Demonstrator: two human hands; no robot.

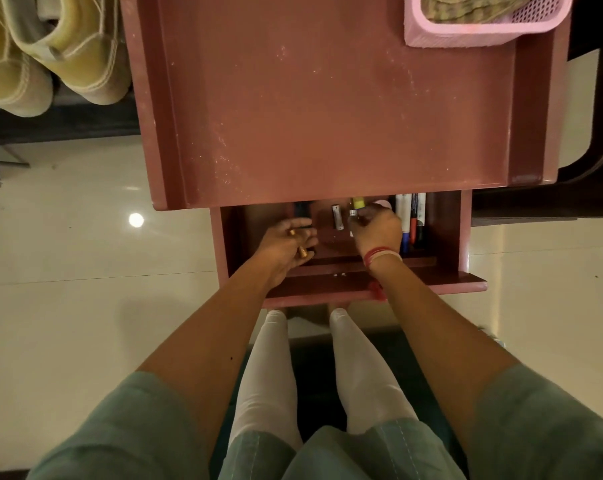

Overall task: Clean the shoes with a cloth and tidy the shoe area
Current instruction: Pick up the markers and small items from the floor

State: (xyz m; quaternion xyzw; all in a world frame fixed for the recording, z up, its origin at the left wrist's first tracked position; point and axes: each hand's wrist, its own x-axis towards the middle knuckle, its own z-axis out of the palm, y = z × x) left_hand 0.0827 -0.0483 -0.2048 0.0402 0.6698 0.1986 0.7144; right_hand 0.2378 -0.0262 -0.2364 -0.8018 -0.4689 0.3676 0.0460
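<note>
From where I stand the cleaning looks barely begun, if at all. The shoes [68, 53], a pale yellowish pair, sit at the upper left of the frame on a dark shelf [68, 124], well apart from both hands, with nothing touching them. I cannot tell from here whether they have been wiped.

The nearest thing to a cloth [466, 8] is a bundle of greenish fabric in the pink basket [431, 34], which stands at the upper right corner of the reddish tabletop [328, 98]. Nobody has hold of it.

Both hands are down in the open drawer [445, 233] at the middle of the frame. The right hand [376, 232] has its fingers drawn together and seems to pinch a small yellow-topped item [357, 203] near the back of the drawer, just beside a row of markers [412, 216] lying along its right side. The left hand [286, 242], with gold rings on it, lies palm down with its fingers bent over a dark item [302, 211]. Whether it grips that item or only rests on it I cannot make out.

My guess is that this is a search or a sorting of the drawer, a side step to the tidying. Fetching the cloth, wiping each shoe and setting the shoe area straight all appear to be left, and the tabletop shows pale dusty streaks.
</note>
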